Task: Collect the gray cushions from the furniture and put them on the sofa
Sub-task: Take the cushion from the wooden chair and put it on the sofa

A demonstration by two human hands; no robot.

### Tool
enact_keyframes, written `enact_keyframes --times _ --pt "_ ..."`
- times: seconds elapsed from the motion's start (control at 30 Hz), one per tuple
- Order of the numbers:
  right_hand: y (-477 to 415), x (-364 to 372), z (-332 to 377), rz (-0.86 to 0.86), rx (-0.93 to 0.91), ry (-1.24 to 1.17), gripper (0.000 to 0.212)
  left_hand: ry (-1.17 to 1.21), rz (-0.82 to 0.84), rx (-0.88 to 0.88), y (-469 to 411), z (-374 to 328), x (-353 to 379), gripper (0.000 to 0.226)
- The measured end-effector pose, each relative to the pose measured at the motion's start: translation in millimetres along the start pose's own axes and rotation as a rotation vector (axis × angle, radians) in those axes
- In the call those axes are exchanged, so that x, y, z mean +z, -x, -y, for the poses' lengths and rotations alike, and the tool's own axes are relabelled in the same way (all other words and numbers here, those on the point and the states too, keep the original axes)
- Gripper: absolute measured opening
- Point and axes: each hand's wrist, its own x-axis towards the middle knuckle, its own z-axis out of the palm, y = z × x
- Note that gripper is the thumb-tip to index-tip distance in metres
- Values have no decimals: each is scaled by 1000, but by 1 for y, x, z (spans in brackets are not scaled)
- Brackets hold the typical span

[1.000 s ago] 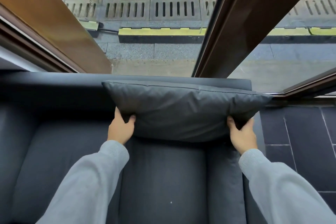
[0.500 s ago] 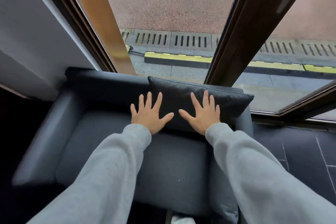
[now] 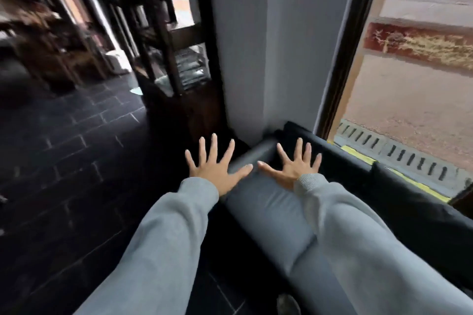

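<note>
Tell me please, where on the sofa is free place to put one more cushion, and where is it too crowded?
The sofa seat looks bare between its rounded armrest and the dark backrest under the window, though the sleeves hide much of it. Both the left hand and right hand are spread open and empty. Left, the dark shelving area looks crowded.

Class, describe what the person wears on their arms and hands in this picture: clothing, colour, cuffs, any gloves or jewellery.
Both arms are in long, loose, light grey sleeves of soft sweatshirt-like fabric. The right sleeve's cuff is ribbed at the wrist; the left sleeve ends at the wrist too. The left hand and right hand are bare: no gloves, rings, watch or bracelets show.
</note>
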Motion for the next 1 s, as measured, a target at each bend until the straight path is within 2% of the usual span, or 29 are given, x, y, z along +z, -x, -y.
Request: enact_keyframes --times 0.13,0.3,0.43,0.57,0.73,1.0 --pt "34 21 167 42 -251 56 134 152 -96 -296 78 144 -35 100" --pt "94 59 349 127 -617 163 130 199 -166 -676 184 292 -52 98" --pt "146 97 465 174 -891 252 128 223 -180 -971 259 384 -53 96" --pt "184 132 559 190 -1124 317 132 246 -178 -1163 310 458 -55 98" --pt "193 161 665 228 -1281 318 132 269 -223 -1342 329 541 -64 96" --pt "163 200 796 317 -1338 349 134 316 -263 -1478 316 647 -66 101"
